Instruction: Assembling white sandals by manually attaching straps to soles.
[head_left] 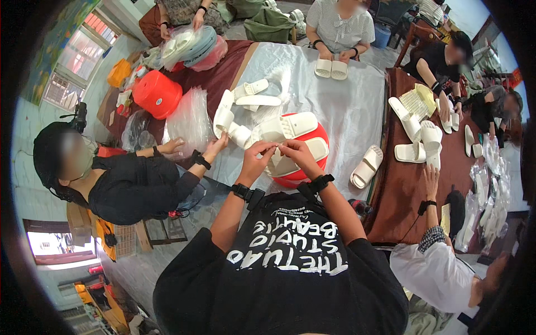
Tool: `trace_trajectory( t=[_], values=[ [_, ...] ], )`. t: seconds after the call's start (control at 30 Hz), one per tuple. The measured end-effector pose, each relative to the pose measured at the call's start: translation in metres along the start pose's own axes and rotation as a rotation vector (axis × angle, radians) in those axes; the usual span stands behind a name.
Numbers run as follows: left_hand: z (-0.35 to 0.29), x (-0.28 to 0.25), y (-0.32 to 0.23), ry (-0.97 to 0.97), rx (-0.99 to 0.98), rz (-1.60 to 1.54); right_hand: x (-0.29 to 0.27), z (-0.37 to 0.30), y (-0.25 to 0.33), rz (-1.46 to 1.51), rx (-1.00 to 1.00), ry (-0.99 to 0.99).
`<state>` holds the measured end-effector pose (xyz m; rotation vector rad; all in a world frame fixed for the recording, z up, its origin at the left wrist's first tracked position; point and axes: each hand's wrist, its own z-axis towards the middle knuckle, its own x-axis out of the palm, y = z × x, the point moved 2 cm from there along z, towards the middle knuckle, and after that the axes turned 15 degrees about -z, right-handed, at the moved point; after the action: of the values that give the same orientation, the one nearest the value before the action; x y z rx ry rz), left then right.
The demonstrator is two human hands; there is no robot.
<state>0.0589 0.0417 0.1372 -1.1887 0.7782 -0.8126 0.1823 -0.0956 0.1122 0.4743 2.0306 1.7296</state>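
My left hand (258, 158) and my right hand (298, 156) meet fingertip to fingertip in front of me. Both are closed in a pinch, and whatever small thing they may hold is too small to make out. Just beyond and beneath them, cream slippers lie on a round red support (290, 182). One slipper (298, 125) points to the right at the far side. Another slipper (314, 149) lies nearer, partly covered by my right hand.
More cream slippers (258, 100) lie ahead on the silvery table cover (340, 117), and a single slipper (366, 166) is at right. A red bucket (158, 94) and clear plastic bags (192, 120) stand at left. Co-workers handle slippers on several sides, one close at left (134, 181).
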Motion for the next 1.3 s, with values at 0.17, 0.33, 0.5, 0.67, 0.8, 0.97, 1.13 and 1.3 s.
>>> trace_trajectory(
  t=[0.17, 0.33, 0.5, 0.67, 0.8, 0.97, 1.13, 1.3],
  values=[
    [0.000, -0.001, 0.003, 0.025, 0.023, 0.000, -0.003, -0.002, 0.008, 0.038, 0.018, 0.040],
    [0.001, 0.003, 0.002, 0.022, -0.020, -0.039, -0.005, -0.003, 0.010, 0.053, 0.036, 0.061],
    [0.001, 0.003, 0.001, 0.032, -0.006, 0.003, -0.005, 0.000, 0.004, 0.057, 0.026, 0.052],
    [-0.001, 0.003, 0.003, -0.015, -0.073, -0.032, -0.004, -0.001, 0.000, 0.067, 0.020, 0.047],
    [-0.001, 0.000, 0.009, -0.025, -0.115, -0.050, -0.006, -0.001, -0.002, 0.040, 0.049, 0.070],
    [-0.001, 0.000, 0.014, -0.019, -0.114, -0.069, -0.008, 0.000, 0.000, 0.054, 0.029, 0.091],
    [0.002, -0.001, 0.020, -0.016, -0.169, -0.179, -0.011, 0.004, -0.003, 0.073, 0.029, 0.110],
    [0.003, 0.000, 0.022, -0.011, -0.177, -0.216, -0.010, 0.005, -0.004, 0.167, 0.019, 0.117]
  ],
)
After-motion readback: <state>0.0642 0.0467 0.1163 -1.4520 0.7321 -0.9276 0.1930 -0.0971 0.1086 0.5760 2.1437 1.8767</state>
